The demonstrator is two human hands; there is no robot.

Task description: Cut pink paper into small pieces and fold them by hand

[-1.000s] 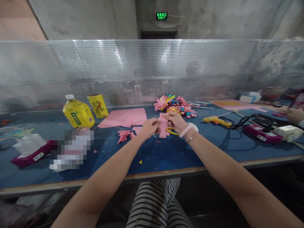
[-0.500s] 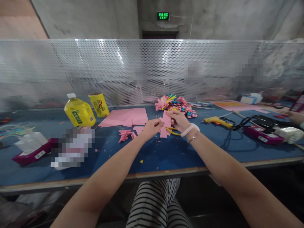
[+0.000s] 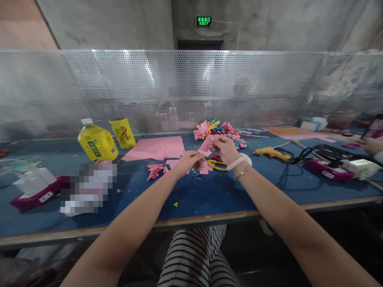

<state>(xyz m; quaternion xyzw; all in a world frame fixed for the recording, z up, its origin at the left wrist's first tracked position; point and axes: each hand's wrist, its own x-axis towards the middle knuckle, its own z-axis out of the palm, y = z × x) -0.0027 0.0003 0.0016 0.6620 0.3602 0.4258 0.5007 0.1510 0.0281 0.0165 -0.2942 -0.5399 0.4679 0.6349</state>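
While right hand (image 3: pixel 225 148) pinches pink paper (image 3: pixel 206 144), its length slants toward left hand (image 3: pixel 189 162), whose grip's unclear.

We see a lit exit sign (image 3: pixel 204 21) above the perforated screen (image 3: pixel 155 91); a yellow bottle (image 3: pixel 96 142) stands beside a yellow canister (image 3: pixel 123 134), a purple power strip (image 3: pixel 45 197) farther left.

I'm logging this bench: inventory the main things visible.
table: 1, blue, foreground
perforated screen: 1, silver, behind
exit sign: 1, green, wall
bottle: 1, yellow, left
canister: 1, yellow, left
power strips: 2, purple, left, right
paper sheets: several, pink, left
paper flowers: several, multicoloured, centre
scissors: 1, yellow-handled, centre
glue gun: 1, yellow, right
paper piece: 1, pink, between hands
co-worker's hand: 1, far right
left hand: 1, centre
right hand: 1, centre
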